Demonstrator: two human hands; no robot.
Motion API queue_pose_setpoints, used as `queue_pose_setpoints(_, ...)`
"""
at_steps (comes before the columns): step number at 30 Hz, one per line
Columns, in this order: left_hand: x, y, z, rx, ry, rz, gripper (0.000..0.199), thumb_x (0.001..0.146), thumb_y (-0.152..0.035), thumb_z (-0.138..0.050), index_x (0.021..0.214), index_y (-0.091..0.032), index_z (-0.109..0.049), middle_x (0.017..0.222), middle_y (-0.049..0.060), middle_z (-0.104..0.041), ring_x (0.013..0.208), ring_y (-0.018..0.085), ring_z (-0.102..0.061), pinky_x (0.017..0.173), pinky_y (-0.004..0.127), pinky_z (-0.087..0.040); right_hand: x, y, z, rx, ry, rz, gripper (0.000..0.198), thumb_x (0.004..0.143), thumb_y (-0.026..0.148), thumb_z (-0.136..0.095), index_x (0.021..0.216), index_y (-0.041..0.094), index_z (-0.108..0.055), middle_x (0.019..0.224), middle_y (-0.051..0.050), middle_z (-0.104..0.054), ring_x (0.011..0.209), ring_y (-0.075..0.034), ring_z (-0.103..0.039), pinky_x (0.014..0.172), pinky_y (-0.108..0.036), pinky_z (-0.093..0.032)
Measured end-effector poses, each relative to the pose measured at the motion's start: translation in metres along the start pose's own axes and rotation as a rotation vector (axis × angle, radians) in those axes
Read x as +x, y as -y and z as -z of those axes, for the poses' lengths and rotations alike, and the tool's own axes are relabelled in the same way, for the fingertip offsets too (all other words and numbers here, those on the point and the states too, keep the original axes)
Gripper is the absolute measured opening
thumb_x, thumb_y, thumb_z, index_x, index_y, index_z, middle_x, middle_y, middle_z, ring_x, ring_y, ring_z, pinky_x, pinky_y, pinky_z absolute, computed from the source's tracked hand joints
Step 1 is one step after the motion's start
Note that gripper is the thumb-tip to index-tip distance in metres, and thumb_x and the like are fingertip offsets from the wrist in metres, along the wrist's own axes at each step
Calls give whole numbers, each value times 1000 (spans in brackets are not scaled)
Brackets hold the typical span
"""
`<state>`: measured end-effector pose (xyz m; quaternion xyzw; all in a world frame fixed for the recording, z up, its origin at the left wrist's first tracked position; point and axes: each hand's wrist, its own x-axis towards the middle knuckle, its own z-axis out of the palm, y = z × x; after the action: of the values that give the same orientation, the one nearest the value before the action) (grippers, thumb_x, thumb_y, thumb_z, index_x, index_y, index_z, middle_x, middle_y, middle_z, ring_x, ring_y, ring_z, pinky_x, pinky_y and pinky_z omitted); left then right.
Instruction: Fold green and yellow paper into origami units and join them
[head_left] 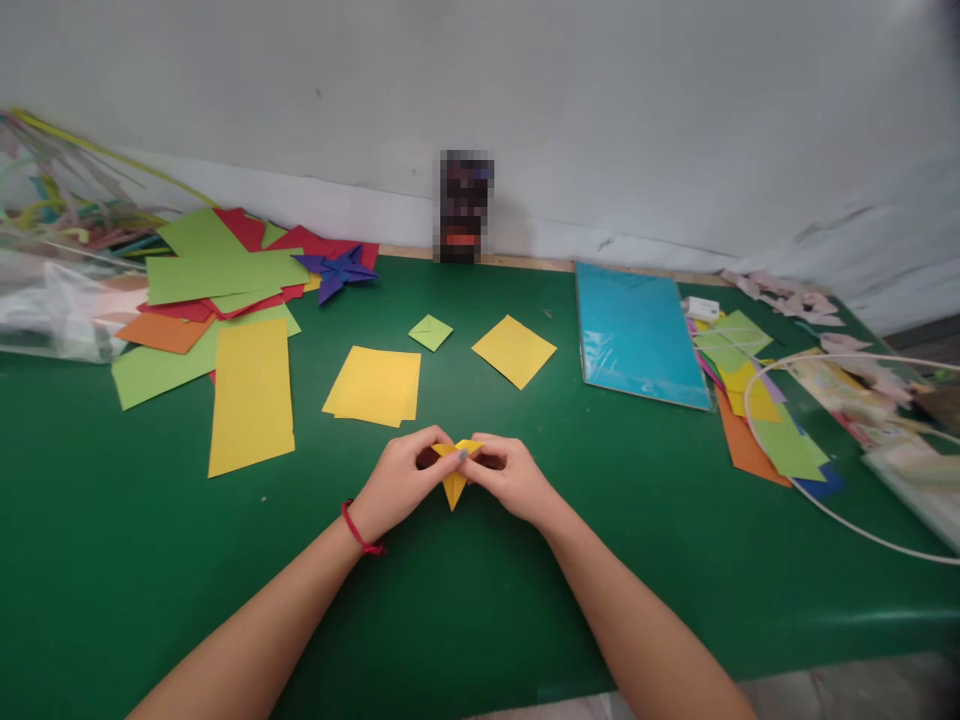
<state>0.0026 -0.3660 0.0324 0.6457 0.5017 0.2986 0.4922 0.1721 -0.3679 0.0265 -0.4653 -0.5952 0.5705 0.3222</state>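
Both hands pinch a small folded piece of yellow paper point(453, 489) just above the green table point(480, 620). My left hand point(405, 470), with a red cord on its wrist, is closed on the left side of it. On the right side my right hand point(510, 478) is closed too, its thumb close to the left thumb. The paper points down toward me and spreads into two flaps at the top. Ahead of the hands lie yellow paper squares point(375, 385), a single yellow square point(514, 350) and a small folded green paper point(430, 332).
A purple paper star point(339, 272) rests by a pile of coloured sheets point(225, 275) at left, near a yellow strip point(253, 400). A blue packet point(641, 330) lies right of centre. Further right are paper scraps point(780, 420) and a white cable point(840, 515). A blurred-out object point(463, 205) leans on the wall.
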Motion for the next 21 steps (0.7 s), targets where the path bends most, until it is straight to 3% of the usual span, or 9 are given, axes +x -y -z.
queue_pose_setpoints(4,2,-1,6,54,136,-42,27,84,-38,-45,70,-18,-56,65,-2,-53,61,12,-46,55,22,-36,-2,0,2,-28,93,-17,27,80,39,-58,64,17,-63,64,1,-48,59,-11,-46,53,-23,-38)
queue_pose_setpoints(8,4,-1,8,59,151,-59,30,86,-39,-41,67,-18,-53,62,-3,-49,59,12,-43,55,22,-35,-2,2,4,-2,113,-40,26,78,40,-59,68,17,-65,66,1,-52,60,-11,-50,56,-24,-42)
queue_pose_setpoints(15,3,-2,10,-192,262,66,27,84,-40,-47,70,-18,-53,61,-2,-59,50,11,-55,50,21,-43,-2,3,6,65,149,-90,29,76,44,-61,69,17,-66,64,0,-57,58,-12,-51,55,-25,-42)
queue_pose_setpoints(19,3,-2,10,-220,130,152,29,83,-43,-50,67,-19,-52,43,-5,-53,38,9,-49,44,20,-42,0,3,7,86,84,-158,29,74,45,-63,69,17,-66,52,3,-52,49,-9,-46,48,-22,-36)
queue_pose_setpoints(21,4,-1,8,-256,68,163,31,84,-44,-49,65,-19,-50,45,-3,-58,41,10,-54,48,21,-46,2,4,8,106,37,-162,30,74,46,-62,71,17,-67,50,4,-51,47,-8,-44,46,-21,-35)
